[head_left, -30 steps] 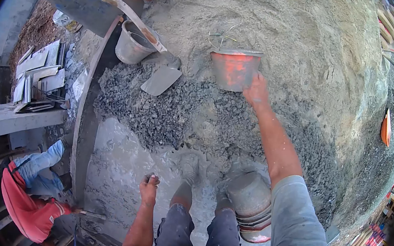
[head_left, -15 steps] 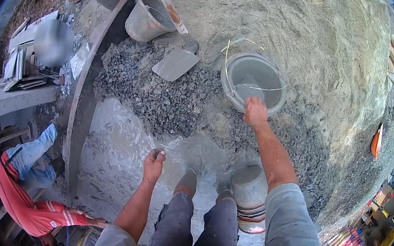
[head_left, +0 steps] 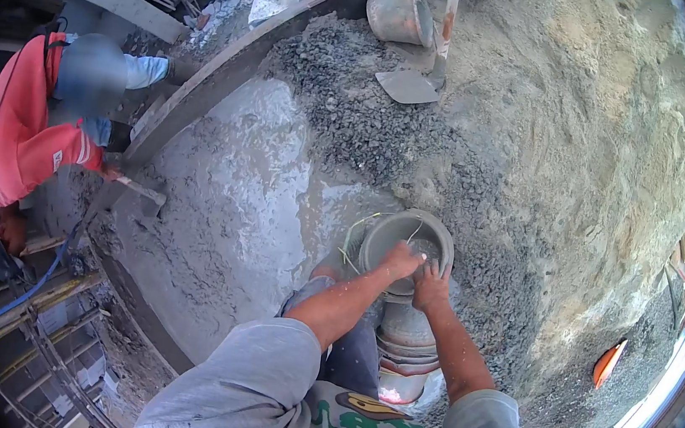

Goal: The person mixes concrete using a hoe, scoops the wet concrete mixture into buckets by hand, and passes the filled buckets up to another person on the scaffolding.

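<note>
A grey, mortar-coated bucket (head_left: 366,250) with a thin wire handle is in front of my legs, its mouth tilted up towards me. My left hand (head_left: 401,260) is closed over its mouth, where part of the wire meets my fingers; exactly what they pinch is hard to see. At the near right rim, my right hand (head_left: 432,288) grips with its fingers over the edge. Just below the bucket, close to my legs, stands a stack of dirty buckets (head_left: 408,340).
Wet grey mix (head_left: 229,167) spreads to the left, beside dark gravel (head_left: 348,88). A shovel (head_left: 408,86) and another bucket (head_left: 400,16) lie beyond. Sand (head_left: 589,124) rises at right. A co-worker in red (head_left: 19,126) holds a tool (head_left: 142,189) across the curved board (head_left: 206,72).
The bucket has come from the gravel back towards my legs and the stack. My left hand has joined my right at it. My view has turned, and the co-worker's tool now shows.
</note>
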{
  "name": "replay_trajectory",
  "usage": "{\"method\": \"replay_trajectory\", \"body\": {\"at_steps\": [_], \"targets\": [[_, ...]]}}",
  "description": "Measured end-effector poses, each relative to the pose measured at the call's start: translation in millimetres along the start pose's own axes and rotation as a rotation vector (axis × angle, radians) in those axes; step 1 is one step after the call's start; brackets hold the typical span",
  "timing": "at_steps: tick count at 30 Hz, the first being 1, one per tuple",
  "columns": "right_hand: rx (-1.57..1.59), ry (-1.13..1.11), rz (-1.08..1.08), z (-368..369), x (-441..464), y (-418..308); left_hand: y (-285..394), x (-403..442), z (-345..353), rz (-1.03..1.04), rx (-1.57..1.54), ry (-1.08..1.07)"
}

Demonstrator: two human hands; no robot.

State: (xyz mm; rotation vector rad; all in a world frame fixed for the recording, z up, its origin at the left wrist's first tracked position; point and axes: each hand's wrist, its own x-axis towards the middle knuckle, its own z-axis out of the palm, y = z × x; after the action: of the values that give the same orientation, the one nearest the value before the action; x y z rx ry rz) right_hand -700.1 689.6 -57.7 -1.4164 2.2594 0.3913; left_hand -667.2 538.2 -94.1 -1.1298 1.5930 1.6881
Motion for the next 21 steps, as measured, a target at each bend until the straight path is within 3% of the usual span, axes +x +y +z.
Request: {"method": "replay_trajectory", "body": {"at_steps": [1,2,3,5,7,10,14,15,18,21], "targets": [[0.114,-0.088,0.084,-11,-6,-8,-42,0,12,0.006,0.099,0.169],[0.231,-0.180,0.178,-18,-11,-17,-60,-15,19,0.014,0.040,0.200],[0.429,-0.109,0.232,-7,-17,-17,-78,-31,28,0.022,-0.012,0.223],[0.474,0.112,0.397,15,-46,-33,-78,-80,32,0.049,-0.116,0.172],[0.523,0.274,0.470,23,-67,-38,-11,-162,10,0.103,-0.220,0.044],[1.033,0.192,0.562,24,-82,-54,1,-200,-1,0.305,-0.245,0.183],[1.489,0.200,0.674,-42,-80,-93,8,-272,-50,0.349,-0.257,-0.009],[1.422,0.327,0.648,-12,-72,-94,3,-290,-60,0.352,-0.241,-0.038],[1.346,0.317,0.640,-56,-49,-114,-30,-323,-80,0.350,-0.292,0.054],[1.558,-0.120,0.516,-40,-16,-110,-71,-357,-126,0.340,-0.368,0.053]]}}
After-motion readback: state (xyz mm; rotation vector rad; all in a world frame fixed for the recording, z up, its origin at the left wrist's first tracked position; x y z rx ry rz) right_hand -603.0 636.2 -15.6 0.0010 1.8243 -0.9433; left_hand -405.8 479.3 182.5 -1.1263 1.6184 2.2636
